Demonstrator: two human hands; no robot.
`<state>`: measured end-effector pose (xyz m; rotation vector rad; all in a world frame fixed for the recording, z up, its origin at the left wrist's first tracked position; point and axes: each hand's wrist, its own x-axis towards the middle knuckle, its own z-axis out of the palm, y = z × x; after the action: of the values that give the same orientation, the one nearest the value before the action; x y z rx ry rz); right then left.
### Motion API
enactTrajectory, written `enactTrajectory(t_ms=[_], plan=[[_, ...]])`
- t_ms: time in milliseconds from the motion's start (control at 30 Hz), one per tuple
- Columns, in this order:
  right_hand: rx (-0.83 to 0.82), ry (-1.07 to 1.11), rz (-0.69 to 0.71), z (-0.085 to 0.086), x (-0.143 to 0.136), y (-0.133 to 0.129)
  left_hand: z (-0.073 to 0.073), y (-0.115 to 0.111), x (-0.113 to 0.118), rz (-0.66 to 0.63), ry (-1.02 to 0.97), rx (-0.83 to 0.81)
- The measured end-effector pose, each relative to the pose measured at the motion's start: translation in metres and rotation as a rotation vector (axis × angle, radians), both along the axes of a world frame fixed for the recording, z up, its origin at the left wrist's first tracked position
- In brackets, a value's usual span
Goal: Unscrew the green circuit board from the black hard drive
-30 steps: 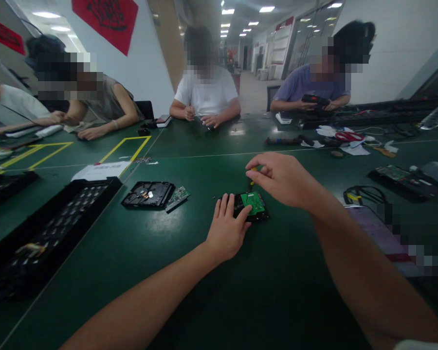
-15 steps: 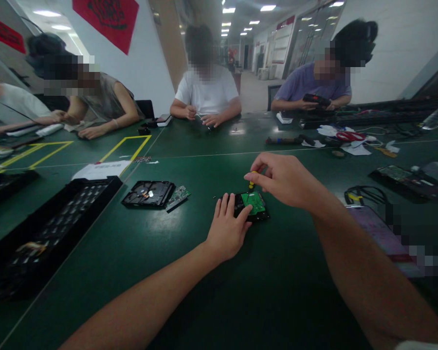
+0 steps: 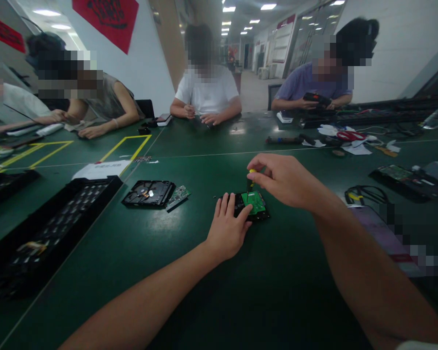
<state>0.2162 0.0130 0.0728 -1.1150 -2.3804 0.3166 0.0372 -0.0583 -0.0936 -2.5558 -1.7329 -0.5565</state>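
Note:
A black hard drive with a green circuit board (image 3: 257, 203) lies on the dark green table (image 3: 190, 291). My left hand (image 3: 228, 228) rests on its left part, fingers apart and stretched over the black casing, one fingertip by the board. Above the board, my right hand (image 3: 282, 180) pinches a small yellow and black screwdriver (image 3: 251, 182), held upright with its shaft down at the board. To the left lie another black drive (image 3: 148, 194) and a loose green circuit board (image 3: 178, 197).
A long black tray (image 3: 58, 223) with parts stands at the left. At the right lie a phone (image 3: 383, 236), a coiled black cable (image 3: 367, 194) and another drive (image 3: 405, 182). Several people sit across the table, near tools and scraps (image 3: 350, 138).
The screwdriver's handle looks slightly turned between my right fingers, and that hand has shifted very little. My left hand and the drive are unmoved.

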Motion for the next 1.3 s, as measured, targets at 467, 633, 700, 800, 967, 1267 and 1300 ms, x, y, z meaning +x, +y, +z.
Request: enactTrajectory(t_ms=[467,633,700,800,967,1267,1300], plan=[[-0.058,0.010,0.014,-0.0007,-0.0025,-0.0014,-0.0025,0.0014,0.0003,0.002,-0.007,0.004],[-0.025,-0.011,0.032,0.0003,-0.0011,0.0002,-0.0028,0.0018,0.0001,0.003,-0.004,0.007],[-0.022,-0.007,0.023,0.0004,-0.0003,0.0008,-0.0032,0.0015,0.0000,-0.001,0.000,0.006],[-0.022,-0.005,-0.010,0.0006,-0.0004,0.0008,-0.0035,0.0011,0.0002,0.002,0.001,0.006],[-0.019,-0.041,-0.017,0.0000,-0.0026,0.0010,-0.0019,0.0013,0.0007,0.005,-0.001,0.002],[0.069,-0.041,0.018,-0.0068,-0.0001,0.0079,-0.0018,0.0010,0.0010,-0.002,-0.003,0.001],[0.059,-0.035,0.027,-0.0070,0.0002,0.0080,-0.0018,0.0009,0.0010,-0.002,-0.004,0.002]])
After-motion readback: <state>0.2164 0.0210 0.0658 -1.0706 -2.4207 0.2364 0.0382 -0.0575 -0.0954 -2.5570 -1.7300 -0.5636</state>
